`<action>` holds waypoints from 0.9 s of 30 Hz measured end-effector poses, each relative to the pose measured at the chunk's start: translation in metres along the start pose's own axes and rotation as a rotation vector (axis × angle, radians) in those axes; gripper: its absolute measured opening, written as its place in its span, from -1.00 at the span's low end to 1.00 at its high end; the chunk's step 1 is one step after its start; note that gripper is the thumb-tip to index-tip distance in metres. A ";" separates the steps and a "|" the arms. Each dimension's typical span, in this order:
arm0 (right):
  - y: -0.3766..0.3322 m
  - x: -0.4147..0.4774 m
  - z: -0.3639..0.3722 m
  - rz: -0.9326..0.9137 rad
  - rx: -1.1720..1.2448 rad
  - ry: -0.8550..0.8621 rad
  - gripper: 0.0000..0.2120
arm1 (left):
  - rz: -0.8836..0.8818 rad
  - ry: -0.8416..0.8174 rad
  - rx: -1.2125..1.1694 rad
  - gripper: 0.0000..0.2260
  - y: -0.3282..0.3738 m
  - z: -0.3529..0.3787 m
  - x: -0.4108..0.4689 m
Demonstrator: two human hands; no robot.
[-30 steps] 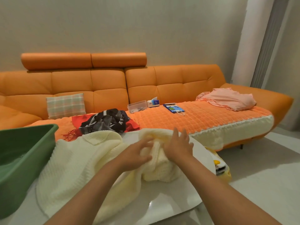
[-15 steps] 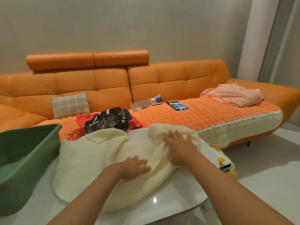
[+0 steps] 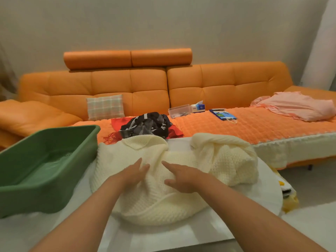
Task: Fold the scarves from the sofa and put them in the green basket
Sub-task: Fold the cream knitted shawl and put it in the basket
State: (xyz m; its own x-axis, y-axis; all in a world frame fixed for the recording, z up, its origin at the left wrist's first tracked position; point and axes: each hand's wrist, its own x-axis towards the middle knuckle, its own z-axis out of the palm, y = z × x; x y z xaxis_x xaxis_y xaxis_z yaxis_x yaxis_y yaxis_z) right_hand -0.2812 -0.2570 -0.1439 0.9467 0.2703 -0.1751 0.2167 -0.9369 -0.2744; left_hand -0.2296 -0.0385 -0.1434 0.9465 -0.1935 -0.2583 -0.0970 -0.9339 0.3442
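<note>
Cream knitted scarf [image 3: 181, 179] lies rumpled on the white table [image 3: 163, 237], right end bunched up. Left hand [image 3: 131, 176] and right hand [image 3: 183, 177] rest flat on its middle, fingers spread, gripping nothing. Green basket [image 3: 45, 179] sits on the table just left of it. Black-and-grey scarf [image 3: 145, 124] and red scarf [image 3: 174, 130] are heaped on the orange sofa [image 3: 145, 84] behind

One camera only, up on my head, looking forward and down across the bench [image 3: 181, 237] close below me, facing the orange sofa [image 3: 227, 84] and wall beyond.
</note>
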 end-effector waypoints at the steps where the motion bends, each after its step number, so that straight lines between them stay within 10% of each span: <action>1: 0.003 0.002 0.000 0.044 -0.029 -0.022 -0.34 | -0.019 -0.044 0.074 -0.41 -0.008 -0.002 -0.003; 5: 0.013 0.007 -0.006 0.229 -0.196 0.005 -0.41 | -0.117 -0.104 0.443 -0.36 -0.027 -0.018 -0.017; 11: -0.011 0.015 -0.008 0.225 -0.344 0.215 -0.61 | -0.169 -0.161 0.382 -0.62 -0.007 -0.040 -0.034; 15: -0.029 0.033 0.006 0.165 -0.168 0.276 -0.53 | 0.011 0.219 0.319 -0.79 -0.023 -0.028 -0.013; 22: -0.005 0.064 0.016 0.309 -0.107 -0.006 -0.26 | 0.005 -0.098 0.266 -0.22 -0.067 -0.013 0.025; 27: 0.018 0.089 0.016 0.288 -0.118 0.028 -0.31 | -0.238 0.016 0.254 -0.28 -0.070 -0.010 0.040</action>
State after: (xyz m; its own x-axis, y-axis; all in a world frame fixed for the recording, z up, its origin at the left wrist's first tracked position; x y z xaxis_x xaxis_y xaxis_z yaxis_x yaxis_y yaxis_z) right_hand -0.1972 -0.2460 -0.1792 0.9791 -0.0151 -0.2028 -0.0372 -0.9937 -0.1056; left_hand -0.1816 0.0222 -0.1691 0.9562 0.0411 -0.2898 0.0551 -0.9977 0.0402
